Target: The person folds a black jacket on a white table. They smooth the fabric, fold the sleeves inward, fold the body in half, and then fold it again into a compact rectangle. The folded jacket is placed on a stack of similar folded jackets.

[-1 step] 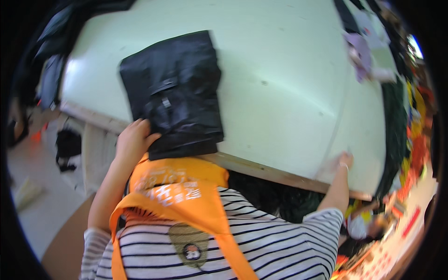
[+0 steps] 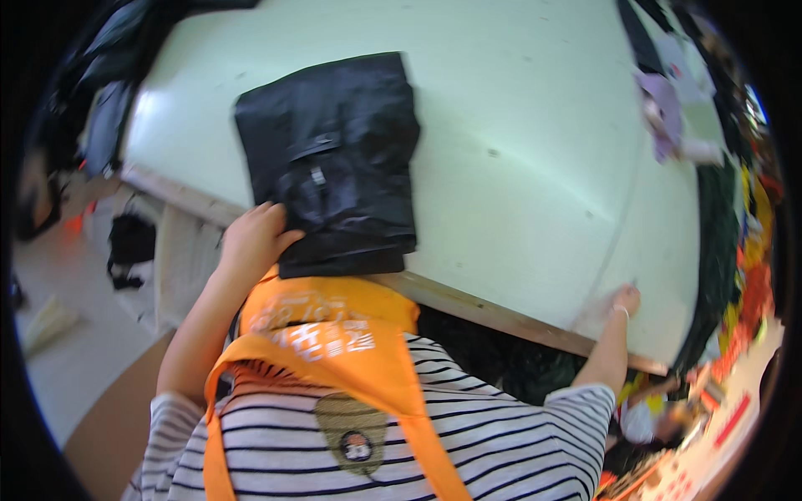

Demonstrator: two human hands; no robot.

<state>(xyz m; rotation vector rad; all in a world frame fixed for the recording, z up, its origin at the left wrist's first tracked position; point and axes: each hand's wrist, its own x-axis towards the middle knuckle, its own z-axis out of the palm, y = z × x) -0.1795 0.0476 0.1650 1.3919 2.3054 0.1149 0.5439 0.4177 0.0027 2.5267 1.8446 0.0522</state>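
Observation:
A folded black garment [image 2: 342, 200] with a slight sheen lies on the pale table [image 2: 518, 108], its lower edge at the table's near side. A small metallic-looking piece shows near its middle. My left hand [image 2: 255, 240] is at its lower left corner, fingers curled and thumb on the fabric; the fingertips are partly hidden. Far to the right, my right hand [image 2: 626, 299] rests low on the tabletop near the front right corner. Its fingers look closed, and whatever they hold is too small and blurred to make out.
A purple cloth item [image 2: 662, 117] lies near the table's right edge, next to dark fabric [image 2: 718, 217]. More black material [image 2: 109, 125] is at the far left. A person [image 2: 647, 413] shows at the lower right. My orange apron [image 2: 326, 326] touches the table's wooden edge [image 2: 493, 311].
The whole view has shifted slightly, so the garment and table appear a little further right. Both hands keep their places relative to the garment and table.

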